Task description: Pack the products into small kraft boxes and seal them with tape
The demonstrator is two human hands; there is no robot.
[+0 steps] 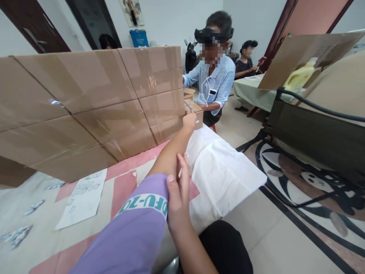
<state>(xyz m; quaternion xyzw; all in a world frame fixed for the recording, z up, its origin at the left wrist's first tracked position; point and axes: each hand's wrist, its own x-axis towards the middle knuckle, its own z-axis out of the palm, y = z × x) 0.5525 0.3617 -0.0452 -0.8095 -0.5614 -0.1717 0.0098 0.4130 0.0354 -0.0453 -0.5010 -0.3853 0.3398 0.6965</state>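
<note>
A tall wall of taped cardboard panels stands across the table. My left arm, in a purple sleeve, stretches out to the wall's right edge. My left hand is there with its fingers curled closed against that edge, next to a small brown box. My right hand lies flat on my left forearm just past the sleeve cuff, fingers stretched out and holding nothing.
A white cloth hangs over the table's right end, and a printed paper sheet lies on the red and beige cover. A person in a blue shirt sits beyond the wall. Another person sits further back. A dark green frame stands on the right.
</note>
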